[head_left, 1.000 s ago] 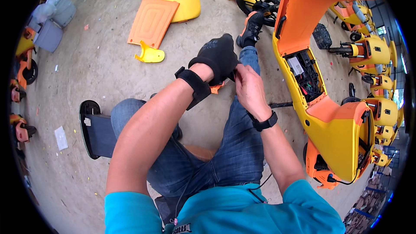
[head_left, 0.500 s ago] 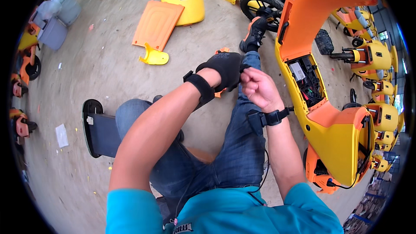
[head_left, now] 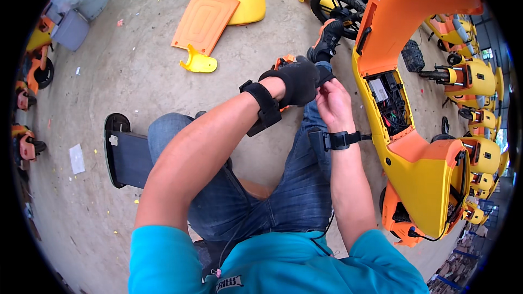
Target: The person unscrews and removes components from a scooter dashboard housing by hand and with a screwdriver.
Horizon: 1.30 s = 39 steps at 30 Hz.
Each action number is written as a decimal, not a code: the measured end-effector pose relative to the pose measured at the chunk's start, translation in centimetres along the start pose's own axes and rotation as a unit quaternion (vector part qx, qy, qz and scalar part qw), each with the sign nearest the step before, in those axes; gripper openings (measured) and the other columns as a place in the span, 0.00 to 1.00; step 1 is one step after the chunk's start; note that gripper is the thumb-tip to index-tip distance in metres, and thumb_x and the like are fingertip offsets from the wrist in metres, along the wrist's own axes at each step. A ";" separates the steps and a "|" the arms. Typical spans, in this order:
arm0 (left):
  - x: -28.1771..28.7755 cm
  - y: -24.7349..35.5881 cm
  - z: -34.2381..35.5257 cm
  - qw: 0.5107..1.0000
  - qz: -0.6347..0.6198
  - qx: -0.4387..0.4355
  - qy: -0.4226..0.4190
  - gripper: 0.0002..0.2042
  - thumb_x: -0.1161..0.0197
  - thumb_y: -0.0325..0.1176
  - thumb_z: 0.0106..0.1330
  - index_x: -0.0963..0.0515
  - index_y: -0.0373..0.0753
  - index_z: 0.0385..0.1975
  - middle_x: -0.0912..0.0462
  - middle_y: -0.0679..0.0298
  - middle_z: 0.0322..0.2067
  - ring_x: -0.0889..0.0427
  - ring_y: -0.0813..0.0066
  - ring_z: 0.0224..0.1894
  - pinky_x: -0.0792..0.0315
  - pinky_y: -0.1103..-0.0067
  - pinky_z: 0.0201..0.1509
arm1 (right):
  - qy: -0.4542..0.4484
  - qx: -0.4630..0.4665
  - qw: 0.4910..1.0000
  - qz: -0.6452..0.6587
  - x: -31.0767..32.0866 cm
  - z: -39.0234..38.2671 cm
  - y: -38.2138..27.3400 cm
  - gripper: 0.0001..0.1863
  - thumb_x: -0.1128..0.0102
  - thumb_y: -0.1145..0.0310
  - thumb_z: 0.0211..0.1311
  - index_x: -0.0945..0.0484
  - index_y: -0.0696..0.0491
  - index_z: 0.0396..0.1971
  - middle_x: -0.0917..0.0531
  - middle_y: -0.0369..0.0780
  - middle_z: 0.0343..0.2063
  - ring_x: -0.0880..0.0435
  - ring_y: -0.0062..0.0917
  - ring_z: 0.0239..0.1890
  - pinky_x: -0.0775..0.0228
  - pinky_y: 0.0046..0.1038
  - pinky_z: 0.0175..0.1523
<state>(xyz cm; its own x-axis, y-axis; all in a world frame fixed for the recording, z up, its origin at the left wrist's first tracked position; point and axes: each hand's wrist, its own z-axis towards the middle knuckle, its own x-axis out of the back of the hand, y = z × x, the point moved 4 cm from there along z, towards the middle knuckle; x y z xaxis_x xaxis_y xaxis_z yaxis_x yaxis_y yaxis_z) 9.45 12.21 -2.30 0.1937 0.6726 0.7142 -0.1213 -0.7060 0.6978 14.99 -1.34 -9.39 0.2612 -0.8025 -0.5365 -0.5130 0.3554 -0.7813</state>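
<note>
My left hand, in a black glove, is closed and held out in front of my knees. A piece of black cloth, likely a second black glove, shows between it and my right hand. My bare right hand has its fingers bunched together at the edge of this cloth; the fingertips are partly hidden. Black straps circle both wrists, the right one bearing a small black box. Beyond my left hand, an orange part is mostly covered from view.
At my right stands a yellow-orange scooter with its orange seat section raised over exposed wiring. A wheel lies past my foot. Yellow and orange panels lie ahead on the floor. A black panel is left; more scooters line the right.
Both hands have moved slightly to the right together, and my right fingers have uncurled a little against the black cloth. The view has shifted slightly, too.
</note>
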 end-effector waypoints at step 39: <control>0.4 1.4 -1.2 0.863 -0.488 0.109 -0.076 0.10 0.38 0.40 0.64 0.26 0.40 0.36 0.24 0.70 0.23 0.25 0.85 0.20 0.34 0.85 0.20 | -0.181 0.233 0.953 0.070 -6.5 1.9 -6.0 0.22 0.51 0.70 0.74 0.34 0.61 0.64 0.30 0.49 0.64 0.33 0.38 0.68 0.43 0.38 0.73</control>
<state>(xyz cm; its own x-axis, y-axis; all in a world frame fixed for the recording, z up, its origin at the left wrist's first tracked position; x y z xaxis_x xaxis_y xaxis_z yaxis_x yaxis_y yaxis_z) 8.21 11.76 -1.02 0.2272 0.9454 -0.2336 0.3547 0.1430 0.9240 17.94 2.59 -1.81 0.5252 -0.5430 -0.6553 -0.1679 0.6888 -0.7053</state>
